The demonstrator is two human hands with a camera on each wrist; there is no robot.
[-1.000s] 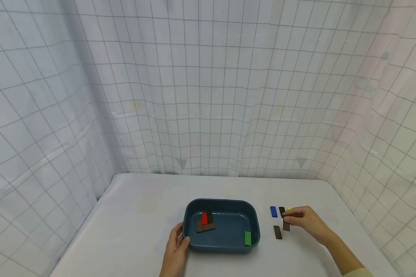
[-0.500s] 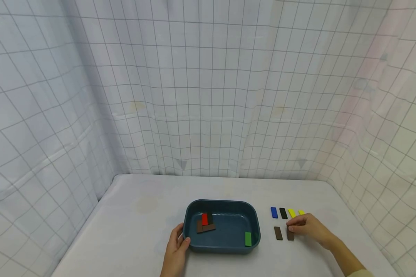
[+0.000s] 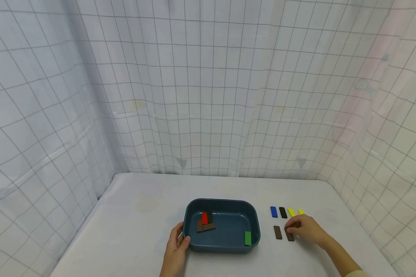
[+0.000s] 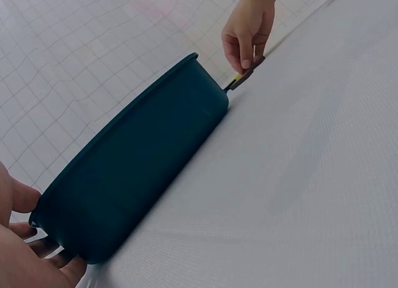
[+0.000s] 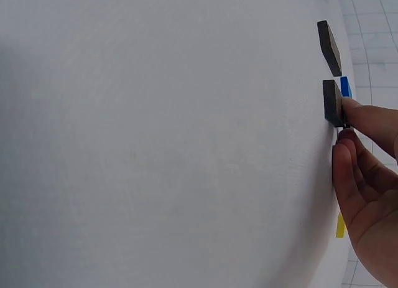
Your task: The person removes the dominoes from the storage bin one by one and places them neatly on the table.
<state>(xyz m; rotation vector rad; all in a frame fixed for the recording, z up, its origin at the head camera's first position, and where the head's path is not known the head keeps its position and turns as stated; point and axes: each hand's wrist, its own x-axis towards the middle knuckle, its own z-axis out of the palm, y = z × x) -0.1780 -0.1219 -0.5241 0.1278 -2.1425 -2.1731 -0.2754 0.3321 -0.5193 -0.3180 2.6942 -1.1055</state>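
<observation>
Right hand (image 3: 308,229): thumb and fingertips pinched together at the far, right-hand part of the right brown tile (image 3: 289,235). A dark sliver shows between them; cannot tell if it belongs to this tile or another piece. Tile lies at the fingertips, left of the palm and a bit toward the person. Long axis runs mostly near-far, far end angled slightly left, so the fingers come across it from the right rather than along it. It looks flat on the white cloth (image 3: 124,238) from above; a slightly raised end can't be ruled out.

Left brown tile (image 3: 278,232) sits just beside it, apart, long axis close to parallel. Behind both, a row: blue tile (image 3: 274,212), black tile (image 3: 282,212), two yellow tiles (image 3: 291,212), the rightmost partly behind the right hand.

Left hand (image 3: 175,250) grips the teal tray (image 3: 222,249) at its left side, thumb by the rim, fingers on the outer wall. It is well apart from the loose tiles, with the tray in between; the right hand is clearly nearer. Tray stands left of both brown tiles.
</observation>
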